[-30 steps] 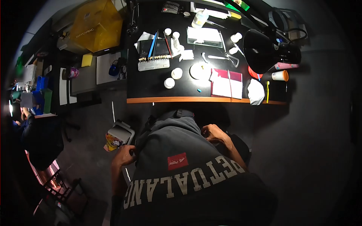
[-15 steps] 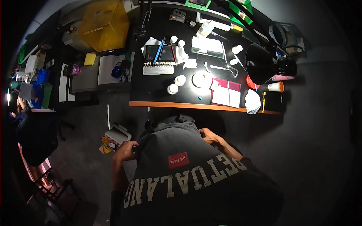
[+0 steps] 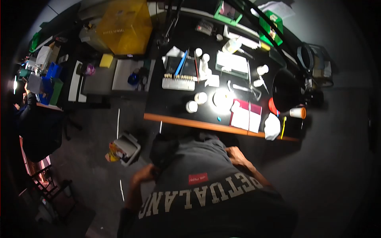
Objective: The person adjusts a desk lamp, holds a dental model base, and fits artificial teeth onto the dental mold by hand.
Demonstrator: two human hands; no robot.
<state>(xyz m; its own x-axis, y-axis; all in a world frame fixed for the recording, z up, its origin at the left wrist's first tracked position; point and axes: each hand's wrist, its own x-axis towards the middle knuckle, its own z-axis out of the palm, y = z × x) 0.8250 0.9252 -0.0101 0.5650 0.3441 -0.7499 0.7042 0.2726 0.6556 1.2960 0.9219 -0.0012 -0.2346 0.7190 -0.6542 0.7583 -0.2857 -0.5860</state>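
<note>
Dark floor spreads below the black counter [image 3: 174, 107]. Both my arms bend inward, my left grip [image 3: 143, 174] and right grip [image 3: 237, 154] clenched on my grey shirt [image 3: 198, 166] at my waist.

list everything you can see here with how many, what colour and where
desk: 1, black top with orange front edge, centre
small round jars: about six, white, scattered on the desk
tooth shade tray: 1, grey with pale teeth, desk left
pens: 2, blue and red, above the tray
open booklet: 1, red and white, desk front
lamp: 1, black, desk right
cup: 1, white with orange rim, desk right end
yellow box: 1, yellow, upper left
bin: 1, grey, on the floor left of the person
left hand: 1, at the left hem of the grey shirt
right hand: 1, at the shirt's right side
</note>
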